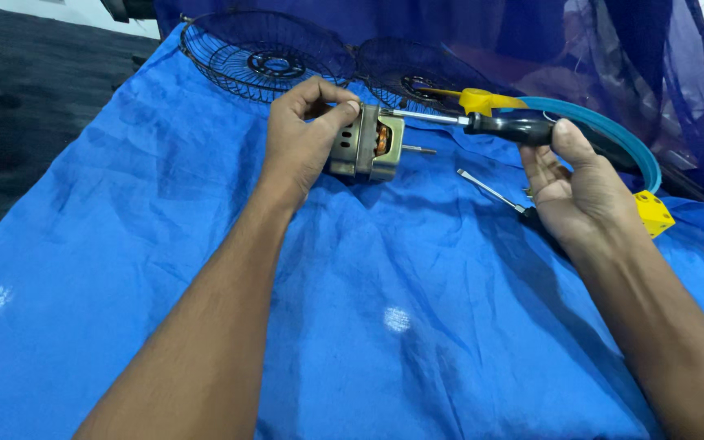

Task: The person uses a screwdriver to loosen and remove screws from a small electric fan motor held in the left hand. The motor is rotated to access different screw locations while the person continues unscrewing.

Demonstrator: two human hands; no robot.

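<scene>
Head view: left hand (pixel 299 138) is closed round one small motor (pixel 366 145), fingers curled over its top and thumb pressed on its near end, holding it just above the blue cloth (pixel 352 326). The motor lies on its side; its thin shaft (pixel 424 150) sticks out to the right, away from the palm, and copper winding shows through a gap in the metal casing.

Right hand (pixel 584 187), right of the motor, is wrapped loosely about the black handle of a screwdriver (pixel 482 124). Its steel shank runs leftward and the tip meets the motor's upper right edge.

Two screwdrivers in all: the second one (pixel 490 192) lies flat on the cloth below and right of the motor, its handle hidden under the right hand.

Behind the motor lie two black wire fan guards (pixel 258 53), side by side. Right of the motor, beyond the held screwdriver, curves one blue ring (pixel 625 138), with a yellow clip (pixel 482 99) at its far end and a yellow block (pixel 653 213) at its near end.
</scene>
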